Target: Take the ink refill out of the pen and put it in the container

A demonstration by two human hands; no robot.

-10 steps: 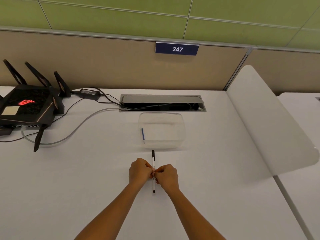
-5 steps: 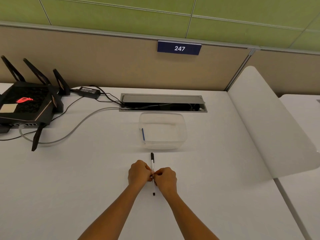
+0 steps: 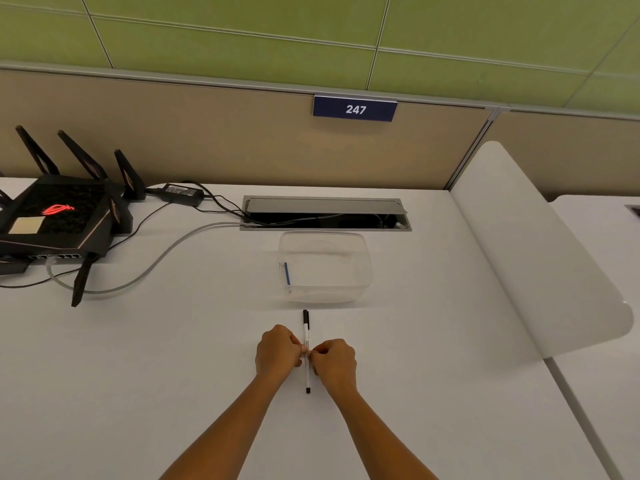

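Right now I have both hands closed around the middle of the pen (image 3: 306, 355), which lies pointing away from me on the white desk (image 3: 173, 375). My left hand (image 3: 277, 353) pinches the barrel from one side and my right hand (image 3: 335, 362) from the other, fingertips meeting at the pen so that the knuckles nearly touch. The black cap end sticks out past my hands toward the container (image 3: 325, 268), and the black tail end pokes out on the near side, toward me. I cannot tell whether the pen is resting on the desk or lifted slightly off it.

The container is clear plastic with rounded corners, and it sits just beyond the pen's cap end, close but not touching. Inside it, against its left wall, lies a thin blue refill (image 3: 287, 273). Just behind the container is a cable slot (image 3: 325, 214) in the desk with its lid raised. Well to the left of the container stands a black router (image 3: 59, 220) with upright antennas and a red glowing logo, and a grey cable (image 3: 166, 251) curves from it toward the slot. Above the container, on the beige partition, hangs a blue sign (image 3: 355, 109) reading 247.
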